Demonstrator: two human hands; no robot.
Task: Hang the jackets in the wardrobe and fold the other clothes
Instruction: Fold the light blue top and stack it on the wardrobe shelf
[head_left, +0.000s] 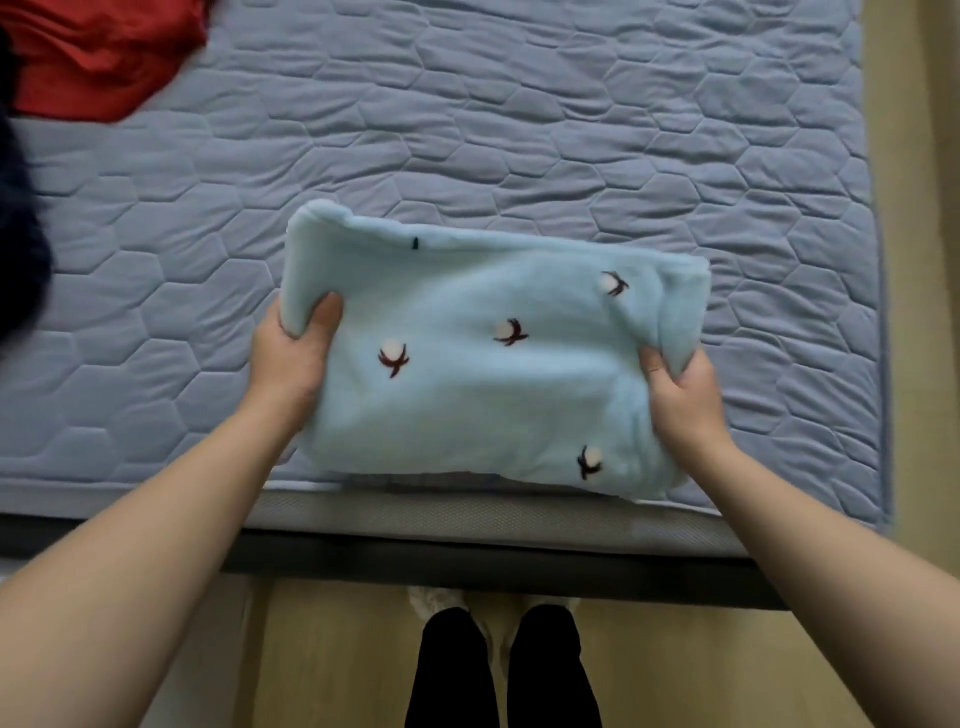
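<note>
A light blue fleece garment (467, 405) with small cotton-flower prints is folded into a thick rectangle near the front edge of the bed (571, 130). My left hand (291, 358) grips its left edge, thumb on top and fingers underneath. At the right edge, my right hand (680, 400) pinches a bunch of the fleece. The lower edge of the bundle overhangs the mattress edge slightly.
A red garment (98, 57) lies crumpled at the far left corner of the quilted blue-grey mattress cover. A dark navy garment (21, 249) shows at the left border. Wooden floor and my legs (498, 670) are below the bed's front edge.
</note>
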